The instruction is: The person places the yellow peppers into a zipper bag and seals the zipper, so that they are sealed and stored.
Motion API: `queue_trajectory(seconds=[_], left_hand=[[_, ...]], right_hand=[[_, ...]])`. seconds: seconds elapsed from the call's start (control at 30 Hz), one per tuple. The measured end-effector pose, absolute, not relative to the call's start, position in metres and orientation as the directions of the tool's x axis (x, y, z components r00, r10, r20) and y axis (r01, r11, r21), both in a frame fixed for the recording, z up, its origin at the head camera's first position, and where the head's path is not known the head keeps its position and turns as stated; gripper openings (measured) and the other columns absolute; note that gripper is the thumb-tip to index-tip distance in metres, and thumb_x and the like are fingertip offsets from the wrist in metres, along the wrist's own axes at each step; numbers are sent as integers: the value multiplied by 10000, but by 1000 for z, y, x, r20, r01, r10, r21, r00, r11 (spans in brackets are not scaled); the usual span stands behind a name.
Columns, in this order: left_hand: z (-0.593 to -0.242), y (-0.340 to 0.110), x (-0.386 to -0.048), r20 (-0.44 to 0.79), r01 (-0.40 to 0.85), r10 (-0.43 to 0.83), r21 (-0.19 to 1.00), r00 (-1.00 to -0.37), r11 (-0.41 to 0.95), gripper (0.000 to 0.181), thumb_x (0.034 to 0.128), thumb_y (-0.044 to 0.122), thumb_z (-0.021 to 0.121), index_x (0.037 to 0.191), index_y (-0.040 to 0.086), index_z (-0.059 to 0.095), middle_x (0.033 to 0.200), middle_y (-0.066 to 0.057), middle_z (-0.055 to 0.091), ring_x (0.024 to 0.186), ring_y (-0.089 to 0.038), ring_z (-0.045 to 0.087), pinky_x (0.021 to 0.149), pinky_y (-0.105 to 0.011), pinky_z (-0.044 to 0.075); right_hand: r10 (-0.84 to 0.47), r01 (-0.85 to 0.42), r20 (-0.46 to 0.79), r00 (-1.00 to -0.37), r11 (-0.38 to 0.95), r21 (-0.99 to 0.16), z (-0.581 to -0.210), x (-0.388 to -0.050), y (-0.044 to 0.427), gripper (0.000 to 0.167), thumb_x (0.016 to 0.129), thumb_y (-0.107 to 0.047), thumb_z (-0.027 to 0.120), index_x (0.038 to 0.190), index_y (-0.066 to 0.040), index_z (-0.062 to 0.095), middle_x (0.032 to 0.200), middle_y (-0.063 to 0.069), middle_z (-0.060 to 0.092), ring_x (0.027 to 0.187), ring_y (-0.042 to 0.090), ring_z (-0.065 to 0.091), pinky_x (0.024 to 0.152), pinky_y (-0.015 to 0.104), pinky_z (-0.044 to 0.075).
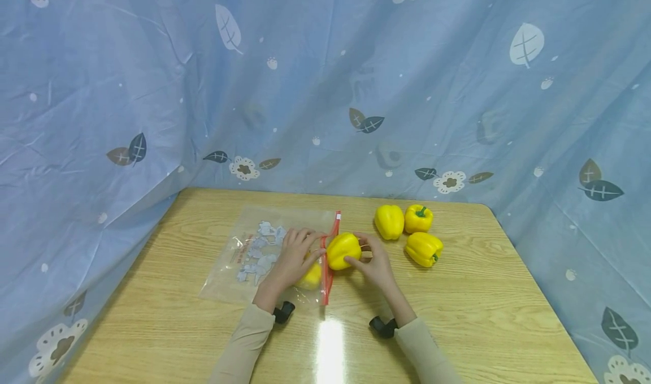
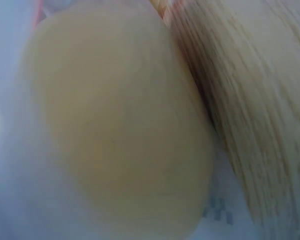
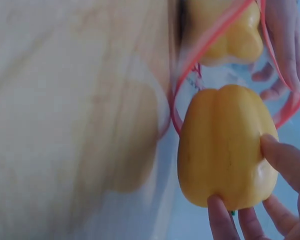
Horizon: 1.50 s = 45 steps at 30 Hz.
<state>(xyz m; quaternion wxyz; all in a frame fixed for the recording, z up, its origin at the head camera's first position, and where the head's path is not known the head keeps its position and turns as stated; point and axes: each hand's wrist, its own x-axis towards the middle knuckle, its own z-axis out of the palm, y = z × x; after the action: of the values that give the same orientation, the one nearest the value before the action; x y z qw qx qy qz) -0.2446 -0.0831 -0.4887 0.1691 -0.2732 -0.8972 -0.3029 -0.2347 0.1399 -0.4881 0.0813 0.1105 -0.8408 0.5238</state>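
A yellow bell pepper [image 1: 343,251] is held by its stem end in my right hand [image 1: 375,262], thumb and fingers spread around it. Its other end points into the mouth of a clear zip bag [image 1: 224,274]. The red zip edge [image 3: 196,52] stands apart as a loop around that end. My left hand [image 1: 294,257] lies over the bag and grips its edge near the mouth. Inside the bag, partly under the left hand, is another yellow pepper [image 1: 311,275]; a large blurred pepper [image 2: 125,120] fills the left wrist view.
Three more yellow peppers stand to the right on the wooden table [image 1: 483,293]: one at the back left [image 1: 389,222], one upright [image 1: 419,219], one on its side [image 1: 424,249]. Black wrist mounts [image 1: 382,327] sit by both wrists. A blue patterned curtain [image 1: 325,90] hangs behind.
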Motion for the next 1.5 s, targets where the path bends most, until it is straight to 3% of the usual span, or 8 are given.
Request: queue_trajectory(seconds=[0.67,1.13,1.5], left_hand=[[-487,-79,-242,433,583,405,454,-806,674,401,943,408,485,1287,208,531,1181,-7,518,1006,-189,391,1026,-473,214],[-487,-81,-243,460,589,394,436,-796,681,386,945,393,488,1275,203,545,1174,-17,528,1006,-197,402,1026,-483,223],[-483,-82,-242,451,576,386,434,-805,693,375,942,372,505,1284,221,536,1186,-28,523,991,-206,406,991,-460,252]], right_hand=[[-116,-306,285,-952,458,-835,-497,-229,125,592,763,-128,760,1279,-22,490,1083,152,529,973,294,557,726,368,542],[-178,-310,259,-949,398,-863,-496,-226,124,407,870,-121,644,1262,-126,531,1055,117,523,979,297,583,730,320,542],[-229,-308,239,-944,347,-886,-480,-218,119,357,883,-35,603,1234,-21,542,1036,164,589,943,343,593,727,317,543]])
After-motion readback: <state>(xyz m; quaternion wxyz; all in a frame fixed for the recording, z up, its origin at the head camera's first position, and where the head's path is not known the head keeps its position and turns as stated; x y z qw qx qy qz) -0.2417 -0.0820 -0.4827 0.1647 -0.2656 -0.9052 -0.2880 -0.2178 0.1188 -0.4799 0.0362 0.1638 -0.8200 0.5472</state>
